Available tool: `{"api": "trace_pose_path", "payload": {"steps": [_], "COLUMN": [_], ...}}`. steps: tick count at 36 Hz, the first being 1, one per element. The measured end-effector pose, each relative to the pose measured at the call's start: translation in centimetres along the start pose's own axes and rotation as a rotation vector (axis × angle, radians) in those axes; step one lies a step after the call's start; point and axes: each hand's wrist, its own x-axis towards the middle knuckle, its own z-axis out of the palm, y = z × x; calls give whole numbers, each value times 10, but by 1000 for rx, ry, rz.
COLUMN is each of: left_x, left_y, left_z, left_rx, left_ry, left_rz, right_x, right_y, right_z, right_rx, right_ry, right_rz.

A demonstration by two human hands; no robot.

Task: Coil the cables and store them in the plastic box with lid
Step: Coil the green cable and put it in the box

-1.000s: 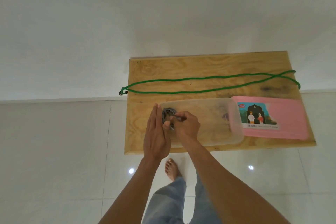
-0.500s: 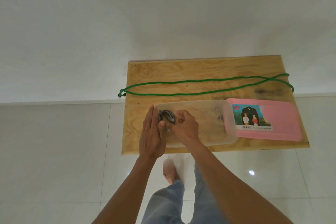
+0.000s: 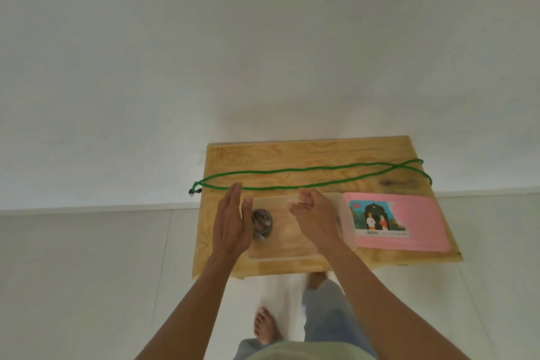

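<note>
A small grey coiled cable lies inside the clear plastic box, at its left end, so I judge that the first cable is stored and the step in hand is to go on to the second one. This second one is the long green cable, which lies uncoiled in a long flat loop across the upper part of the light plywood board, just above the box in the frame. The pink plastic lid with a printed label rests on the board to the right of the box, touching its right end, so the box is not closed.

The next move probably calls for reaching up to the green cable, taking one end and winding it into loops small enough to fit beside the grey coil.

The left hand is at the left end of the box, flat and fully open, fingers straight and together; it holds nothing. The right hand is over the middle of the box with the fingers loosely curled, half open, and it is also empty. Whether either hand touches the box rim, I cannot tell.
</note>
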Motion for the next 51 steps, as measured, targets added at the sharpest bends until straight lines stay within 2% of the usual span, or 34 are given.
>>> {"api": "trace_pose_path", "payload": {"steps": [5,11,22,29,36,42,45,51], "left_x": [32,82,159,180,184,184,182,190], "left_y": [26,44,46,39,29,25,24,33], "left_z": [4,25,78,109,110,96,82,35], "left_rx": [9,117,457,731,846,910,858,685], "left_ry": [-7,-113,-361,-524,-534,-613,-568,-409], "left_rz": [44,72,-31,-32,-36,-19,-20,33], "right_x": [20,72,183,215,217,215,207,188], "right_y": [-20,-28,1,12,14,16,13,-10], "right_z": [-20,-37,-78,-91,-88,-87,-86,-80], "right_rx": [-19,-167,-560,-824,-975,-1125,-1134,-998], "right_ry": [38,66,-95,-168,-176,-233,-198,-106], "right_rz": [-29,-66,1,18,-41,-138,-170,-248]}}
